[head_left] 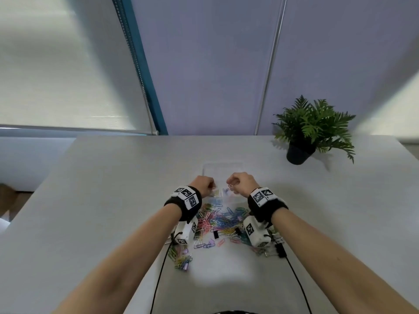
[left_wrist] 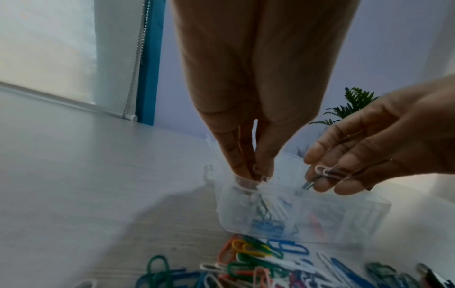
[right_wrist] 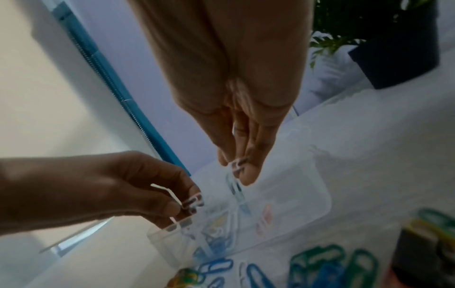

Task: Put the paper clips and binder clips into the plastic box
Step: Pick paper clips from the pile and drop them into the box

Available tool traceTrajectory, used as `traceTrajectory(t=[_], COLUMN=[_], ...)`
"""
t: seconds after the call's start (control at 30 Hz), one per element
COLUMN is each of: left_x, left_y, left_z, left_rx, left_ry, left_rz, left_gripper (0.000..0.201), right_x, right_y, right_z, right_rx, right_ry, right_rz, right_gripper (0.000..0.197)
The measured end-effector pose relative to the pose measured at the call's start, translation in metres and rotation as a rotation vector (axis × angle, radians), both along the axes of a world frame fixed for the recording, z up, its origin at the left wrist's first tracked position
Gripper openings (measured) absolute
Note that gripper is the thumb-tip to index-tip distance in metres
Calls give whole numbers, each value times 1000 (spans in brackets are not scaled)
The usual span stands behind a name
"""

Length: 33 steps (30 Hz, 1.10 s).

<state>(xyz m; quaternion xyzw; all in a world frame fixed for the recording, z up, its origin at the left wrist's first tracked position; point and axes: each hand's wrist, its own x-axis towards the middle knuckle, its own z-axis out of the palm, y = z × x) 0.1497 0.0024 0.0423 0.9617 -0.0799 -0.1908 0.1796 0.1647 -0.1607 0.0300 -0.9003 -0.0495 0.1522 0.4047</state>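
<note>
A clear plastic box (head_left: 223,168) with compartments stands on the white table beyond a heap of coloured paper clips (head_left: 217,220). My left hand (head_left: 210,186) hovers over the box's left side and pinches white paper clips (right_wrist: 193,202) between thumb and fingertips. My right hand (head_left: 231,185) hovers over the middle of the box and pinches a few pale paper clips (left_wrist: 326,172). In the left wrist view the box (left_wrist: 344,220) holds some blue, green and red clips. Black binder clips (head_left: 279,249) lie at the right of the heap, another (head_left: 215,234) in its middle.
A potted green plant (head_left: 313,130) stands at the table's far right. A smaller bunch of paper clips (head_left: 182,257) lies near my left forearm. Black cables run from the wrist cameras toward me. A window blind and blue frame are behind the table.
</note>
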Motion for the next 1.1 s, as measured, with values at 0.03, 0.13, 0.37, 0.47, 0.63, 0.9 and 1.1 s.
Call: traceTrajectory(t=[0.03, 0.13, 0.37, 0.47, 0.63, 0.9, 1.1], left_x=[-1, -7, -67, -84, -94, -90, -86], left_y=[2, 8, 3, -8, -21, 8, 21], left_z=[1, 9, 0, -26, -38, -30, -19], left_rx=[-28, -92, -173, 16, 124, -3, -440], left_ry=[-9, -97, -82, -28, -113, 14, 149], left_rz=[-9, -33, -159, -199, -140, 4, 260], left_gripper=[29, 32, 20, 37, 33, 16, 20], right_x=[0, -7, -63, -81, -93, -95, -90], right_y=[-1, -6, -9, -5, -2, -19, -28], right_z=[1, 9, -1, -24, -38, -39, -22], right_rx=[-22, -62, -165, -469, -590, -313, 213], right_ry=[-4, -107, -240, -179, -246, -149, 98], right_rz=[34, 89, 429, 550, 531, 409, 115], right_gripper=[27, 24, 15, 42, 52, 15, 7])
